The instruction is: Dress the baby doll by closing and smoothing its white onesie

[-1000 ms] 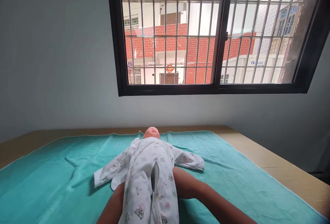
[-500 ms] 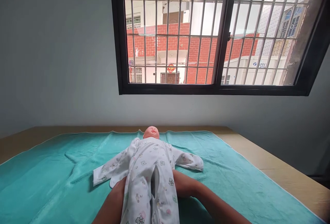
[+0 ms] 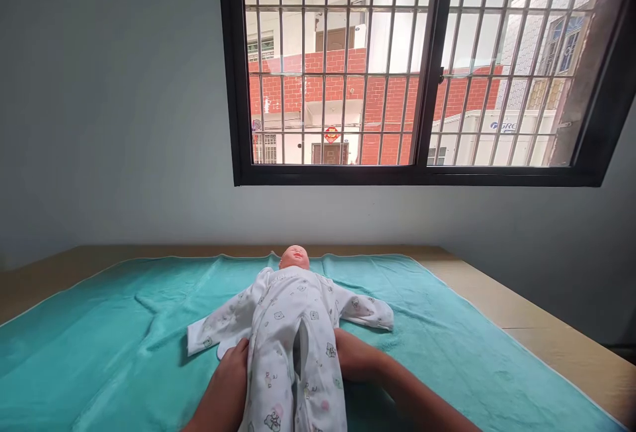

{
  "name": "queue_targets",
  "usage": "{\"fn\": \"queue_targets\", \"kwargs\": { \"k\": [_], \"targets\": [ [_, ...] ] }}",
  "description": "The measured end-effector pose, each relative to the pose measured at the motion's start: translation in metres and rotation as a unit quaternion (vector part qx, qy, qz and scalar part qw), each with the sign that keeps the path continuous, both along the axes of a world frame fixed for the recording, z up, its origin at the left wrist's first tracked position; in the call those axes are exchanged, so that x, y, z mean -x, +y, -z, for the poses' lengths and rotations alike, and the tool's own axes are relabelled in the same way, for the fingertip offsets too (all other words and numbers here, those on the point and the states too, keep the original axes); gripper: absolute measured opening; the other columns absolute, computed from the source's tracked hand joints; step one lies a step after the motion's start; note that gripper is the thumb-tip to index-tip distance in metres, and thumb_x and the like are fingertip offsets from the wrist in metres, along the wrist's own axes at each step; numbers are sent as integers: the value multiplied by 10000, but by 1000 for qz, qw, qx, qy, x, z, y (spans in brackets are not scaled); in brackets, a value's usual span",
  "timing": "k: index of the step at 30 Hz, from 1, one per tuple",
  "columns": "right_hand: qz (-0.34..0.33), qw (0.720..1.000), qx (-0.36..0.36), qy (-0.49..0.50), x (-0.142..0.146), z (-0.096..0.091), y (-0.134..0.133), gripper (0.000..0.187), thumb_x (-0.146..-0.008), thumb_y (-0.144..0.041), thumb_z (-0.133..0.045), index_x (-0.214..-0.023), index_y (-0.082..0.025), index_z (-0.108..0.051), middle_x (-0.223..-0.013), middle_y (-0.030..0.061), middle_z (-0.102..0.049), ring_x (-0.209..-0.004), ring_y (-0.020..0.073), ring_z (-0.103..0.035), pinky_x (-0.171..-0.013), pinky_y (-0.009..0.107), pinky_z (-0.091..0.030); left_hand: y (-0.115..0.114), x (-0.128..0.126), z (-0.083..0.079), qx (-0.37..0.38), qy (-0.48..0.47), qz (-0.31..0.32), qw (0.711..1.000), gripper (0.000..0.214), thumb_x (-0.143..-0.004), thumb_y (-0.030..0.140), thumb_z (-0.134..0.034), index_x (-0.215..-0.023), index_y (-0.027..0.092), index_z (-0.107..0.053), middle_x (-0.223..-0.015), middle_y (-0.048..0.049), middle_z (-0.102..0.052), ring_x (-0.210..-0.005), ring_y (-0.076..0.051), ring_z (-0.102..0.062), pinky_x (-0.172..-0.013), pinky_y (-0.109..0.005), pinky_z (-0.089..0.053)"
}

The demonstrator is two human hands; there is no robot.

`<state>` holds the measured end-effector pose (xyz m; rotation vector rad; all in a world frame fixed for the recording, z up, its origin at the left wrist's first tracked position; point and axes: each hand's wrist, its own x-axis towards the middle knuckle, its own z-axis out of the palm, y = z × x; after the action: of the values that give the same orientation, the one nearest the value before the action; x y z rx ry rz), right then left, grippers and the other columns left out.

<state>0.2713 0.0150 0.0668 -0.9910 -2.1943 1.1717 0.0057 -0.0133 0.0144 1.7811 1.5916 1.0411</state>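
Observation:
A baby doll [image 3: 295, 257] lies on its back on a turquoise towel [image 3: 163, 319], its head toward the wall. It wears a white romper [image 3: 298, 309] with small animal prints, sleeves spread to both sides, legs toward me. My left hand [image 3: 231, 369] is closed against the left side of the romper at the hip, its fingertips partly tucked behind the cloth. On the other side, my right hand [image 3: 354, 354] reaches in at the hip. Its fingers are hidden by the romper, so their grip does not show. The doll's own hands and feet cannot be seen.
The towel covers most of a wooden table [image 3: 527, 319], whose bare border shows along the back and right. A grey wall [image 3: 124, 154] stands right behind it. Above is a dark-framed window [image 3: 328, 177] with metal bars.
My view has shifted slightly, so the window and doll sit a little lower and to the right. More of my left hand's fingers shows beside the romper. The doll's pose is the same.

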Motion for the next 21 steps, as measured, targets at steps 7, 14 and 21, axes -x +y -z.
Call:
{"fn": "queue_targets", "kwargs": {
  "k": [7,14,21],
  "targets": [
    [3,1000,-2,-3,2,3,0,369,-779,-348,-696,-1124,-221,-719,-1127,71,-708,-1084,289,-636,-930,330,-498,2,2,-1,6,45,-13,999,338,-882,332,-390,-1039,171,-642,-1043,-125,-693,-987,-263,-618,-907,-410,-474],
    [21,1000,-7,-4,4,6,1,360,-789,-325,-688,-1133,-222,-715,-1166,73,-705,-1102,289,-630,-921,301,-498,-4,-1,-11,9,159,-22,987,298,-870,236,-384,-857,156,-671,-894,-131,-674,-855,-246,-599,-810,-366,-468],
    [17,1000,-1,15,0,6,-2,318,-801,-317,-686,-1112,-263,-724,-1154,46,-714,-1107,287,-627,-907,307,-503,-10,8,-19,-96,211,55,971,220,-806,282,-509,-707,192,-684,-805,-129,-660,-767,-262,-571,-753,-378,-479]
  ]
}}
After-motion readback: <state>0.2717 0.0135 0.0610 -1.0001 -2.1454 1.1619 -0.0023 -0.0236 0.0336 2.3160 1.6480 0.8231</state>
